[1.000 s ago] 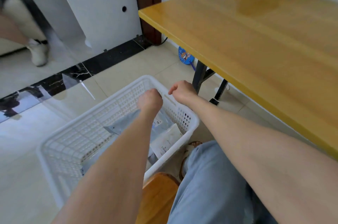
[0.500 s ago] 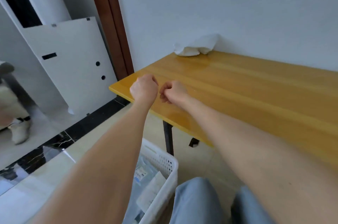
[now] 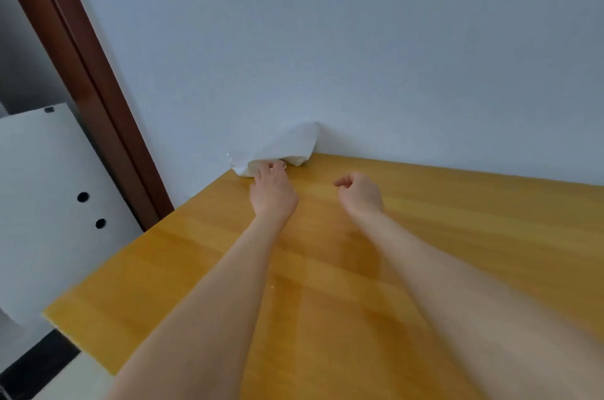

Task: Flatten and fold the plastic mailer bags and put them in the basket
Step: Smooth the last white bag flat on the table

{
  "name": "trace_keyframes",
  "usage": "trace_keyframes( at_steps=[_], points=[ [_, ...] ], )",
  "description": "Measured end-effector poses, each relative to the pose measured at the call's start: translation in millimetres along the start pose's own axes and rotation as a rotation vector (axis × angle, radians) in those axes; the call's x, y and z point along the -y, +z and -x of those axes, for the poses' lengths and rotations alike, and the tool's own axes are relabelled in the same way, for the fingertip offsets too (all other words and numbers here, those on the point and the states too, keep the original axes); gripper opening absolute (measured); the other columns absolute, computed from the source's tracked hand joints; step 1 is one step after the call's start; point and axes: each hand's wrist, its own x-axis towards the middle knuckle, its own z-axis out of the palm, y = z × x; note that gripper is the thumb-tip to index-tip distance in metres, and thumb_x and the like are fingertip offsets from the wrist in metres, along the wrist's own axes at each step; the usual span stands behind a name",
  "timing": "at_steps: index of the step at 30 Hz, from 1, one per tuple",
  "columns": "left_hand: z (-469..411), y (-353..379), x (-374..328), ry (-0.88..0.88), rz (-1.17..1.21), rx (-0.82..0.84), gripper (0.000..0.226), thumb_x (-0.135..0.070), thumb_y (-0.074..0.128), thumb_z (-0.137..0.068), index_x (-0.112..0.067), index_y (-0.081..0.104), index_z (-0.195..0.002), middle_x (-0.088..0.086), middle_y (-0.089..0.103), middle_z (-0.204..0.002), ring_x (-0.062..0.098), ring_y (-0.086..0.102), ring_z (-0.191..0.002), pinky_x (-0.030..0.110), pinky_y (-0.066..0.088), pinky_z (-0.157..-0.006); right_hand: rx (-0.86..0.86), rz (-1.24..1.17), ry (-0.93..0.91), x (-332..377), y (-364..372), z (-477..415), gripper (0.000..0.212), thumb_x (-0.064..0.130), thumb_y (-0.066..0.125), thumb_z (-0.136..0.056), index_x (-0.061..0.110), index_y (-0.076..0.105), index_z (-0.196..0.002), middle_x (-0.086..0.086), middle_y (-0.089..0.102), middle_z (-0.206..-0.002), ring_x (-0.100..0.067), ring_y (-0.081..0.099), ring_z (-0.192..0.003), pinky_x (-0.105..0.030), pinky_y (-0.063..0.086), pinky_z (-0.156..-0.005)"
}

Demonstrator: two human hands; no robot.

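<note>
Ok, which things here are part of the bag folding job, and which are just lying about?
Job:
bag, crumpled
left hand, gripping the bag's edge
right hand, holding nothing
table, the work surface

Just there:
white panel with two holes
door frame

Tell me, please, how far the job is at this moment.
Done: cannot be judged, because the basket is out of view. In hand: the left hand touches the crumpled white bag at the far corner of the table; whether it grips is unclear. The right hand hovers loosely curled, empty. Left: flatten this bag, fold it, put it in the basket.
</note>
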Motion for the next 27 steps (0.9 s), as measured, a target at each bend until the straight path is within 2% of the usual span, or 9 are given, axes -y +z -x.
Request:
trace_keyframes(
  at_steps=[3,7,10,12,14,18,23,25,27],
  points=[
    [-43.1,13.2,-7.1,-0.015,-0.087,-0.005,0.059,-0.008,0.051,-0.088,-0.018,0.033,-0.143,0.013,0.021,-0.151,0.030,0.022,-0.140,0.041,0.029,-0.112,-0.030,-0.001,0.011,-8.7,-5.7,-35.4,0.026,0.012,0.047,-0.091,0.020,0.068,-0.103,-0.004,0.066,-0.115,-0.024,0.059,-0.108,-0.026,0.042,-0.081],
    [-86.9,22.3,-12.6,0.002,-0.398,0.202,0.041,-0.013,0.037,-0.096,-0.022,0.046,-0.136,0.018,0.005,-0.157,0.035,-0.002,-0.146,0.052,0.007,-0.117,-0.035,-0.038,0.037,-17.9,-15.6,-59.8,0.024,0.012,0.047,-0.091,0.019,0.068,-0.101,-0.002,0.066,-0.111,-0.021,0.059,-0.102,-0.025,0.042,-0.077],
    [-97.3,25.0,-15.9,-0.014,-0.489,0.325,0.044,-0.008,0.033,-0.095,-0.015,0.047,-0.136,0.010,0.029,-0.149,0.029,0.021,-0.141,0.056,0.009,-0.116,-0.046,-0.051,0.079,-25.9,-28.2,-64.0,0.023,0.012,0.047,-0.091,0.019,0.067,-0.100,-0.002,0.066,-0.110,-0.021,0.059,-0.102,-0.025,0.043,-0.078],
    [-94.9,26.9,-21.4,0.028,-0.452,0.289,0.042,-0.003,0.036,-0.092,-0.013,0.051,-0.130,0.006,0.041,-0.138,0.025,0.040,-0.127,0.054,0.014,-0.115,-0.059,-0.046,0.102,-32.6,-40.1,-60.0,0.023,0.013,0.048,-0.090,0.020,0.067,-0.101,-0.003,0.065,-0.112,-0.022,0.059,-0.105,-0.028,0.045,-0.083],
    [-88.5,25.1,-31.7,0.121,-0.337,0.158,0.039,-0.003,0.040,-0.091,-0.015,0.055,-0.125,0.003,0.046,-0.132,0.024,0.050,-0.117,0.049,0.027,-0.109,-0.065,-0.026,0.125,-39.0,-54.8,-49.9,0.024,0.014,0.048,-0.091,0.019,0.066,-0.106,-0.004,0.065,-0.117,-0.023,0.058,-0.109,-0.029,0.044,-0.087],
    [-60.6,5.8,-75.8,0.207,0.224,0.052,0.038,0.000,0.041,-0.091,-0.020,0.062,-0.115,-0.002,0.056,-0.126,0.022,0.055,-0.111,0.033,0.047,-0.083,-0.087,-0.080,0.165,-47.4,-90.1,-8.7,0.039,0.020,0.058,-0.090,0.015,0.054,-0.128,-0.007,0.059,-0.127,-0.024,0.055,-0.115,-0.028,0.041,-0.092],
    [0.9,-35.6,-138.7,0.343,0.693,0.178,0.038,0.005,0.044,-0.087,-0.018,0.071,-0.101,-0.006,0.066,-0.114,0.016,0.058,-0.107,0.025,0.044,-0.086,-0.196,-0.205,0.139,-53.9,-151.4,64.7,0.084,0.032,0.076,-0.079,0.017,0.030,-0.148,-0.007,0.038,-0.149,-0.023,0.036,-0.137,-0.032,0.033,-0.105],
    [27.6,-52.5,-157.8,0.381,0.795,0.271,0.041,0.009,0.041,-0.085,-0.014,0.071,-0.103,-0.003,0.067,-0.108,0.014,0.058,-0.103,0.020,0.042,-0.084,-0.231,-0.219,0.119,-57.2,-177.4,93.2,0.081,0.033,0.077,-0.078,0.020,0.034,-0.146,-0.006,0.044,-0.142,-0.022,0.041,-0.132,-0.032,0.036,-0.101],
    [57.8,-68.9,-171.4,0.401,0.841,0.384,0.044,0.011,0.038,-0.083,-0.012,0.070,-0.104,-0.001,0.064,-0.092,0.013,0.055,-0.076,0.014,0.042,-0.067,-0.277,-0.215,0.122,-60.6,-200.7,126.3,0.065,0.031,0.074,-0.081,0.022,0.044,-0.138,-0.002,0.052,-0.127,-0.022,0.050,-0.121,-0.032,0.042,-0.095]
  ],
)
